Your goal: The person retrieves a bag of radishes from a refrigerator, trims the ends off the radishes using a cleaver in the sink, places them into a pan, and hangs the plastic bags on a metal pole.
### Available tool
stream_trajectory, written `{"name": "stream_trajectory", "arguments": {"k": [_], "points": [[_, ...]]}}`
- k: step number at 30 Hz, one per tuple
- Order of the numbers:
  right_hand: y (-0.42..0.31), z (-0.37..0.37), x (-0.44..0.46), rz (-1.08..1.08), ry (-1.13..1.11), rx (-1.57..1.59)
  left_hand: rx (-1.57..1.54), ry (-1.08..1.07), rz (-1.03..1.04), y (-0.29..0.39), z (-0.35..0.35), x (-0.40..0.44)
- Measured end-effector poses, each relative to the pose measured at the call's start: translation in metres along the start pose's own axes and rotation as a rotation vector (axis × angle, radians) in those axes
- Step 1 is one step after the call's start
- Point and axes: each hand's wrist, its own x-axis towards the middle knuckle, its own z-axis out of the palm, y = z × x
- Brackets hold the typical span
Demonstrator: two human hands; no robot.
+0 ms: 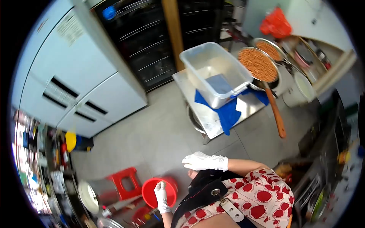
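Observation:
My left hand (161,197), in a white glove, hangs over the rim of a red bucket (173,190) at the bottom centre. Its fingers point away from me, slightly apart, with nothing in them. My right hand (202,161), also white-gloved, reaches across in front of my body above the grey floor. Its fingers are stretched out and hold nothing that I can see. Beyond it stands a metal table (213,125) with a clear plastic tub (205,81) on a blue cloth (227,117).
A wooden-handled strainer (258,64) full of brown pieces rests right of the tub, beside a second filled strainer (269,49). A red stool (127,184) and a metal pot (91,195) stand at lower left. The white fridge (72,72) fills the upper left.

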Motion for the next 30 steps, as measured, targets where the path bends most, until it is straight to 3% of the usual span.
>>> {"name": "stream_trajectory", "arguments": {"k": [4,6,7,9,10,11,12,14,18,21,30], "points": [[0.005,-0.01,0.003,0.169,0.084,0.007,0.04,-0.12,0.076,0.023,-0.003,0.063],[0.007,-0.015,0.008,0.134,0.189,-0.015,0.029,-0.172,0.115,0.042,0.007,0.096],[0.007,-0.024,0.013,0.213,0.038,-0.026,0.102,-0.184,0.167,0.052,0.01,0.107],[0.003,-0.043,0.021,0.292,-0.023,0.02,0.227,-0.214,0.258,0.07,0.016,0.124],[0.003,-0.05,0.035,0.297,-0.08,0.04,0.287,-0.209,0.305,0.08,0.014,0.128],[0.018,-0.035,0.045,0.2,0.046,-0.043,0.302,-0.204,0.294,0.095,0.013,0.125],[0.027,-0.032,0.058,0.169,-0.004,-0.055,0.308,-0.174,0.271,0.112,0.012,0.119],[0.019,-0.045,0.084,0.17,0.098,-0.023,0.457,-0.139,0.269,0.115,0.0,0.13],[0.022,-0.05,0.141,0.017,0.11,-0.065,0.435,-0.028,0.162,0.106,-0.039,0.143],[0.004,-0.06,0.198,0.038,0.021,-0.087,0.333,0.049,0.087,0.109,-0.079,0.158],[-0.037,-0.033,0.412,-0.068,-0.024,-0.215,0.276,0.158,0.028,0.123,-0.24,0.303]]}}
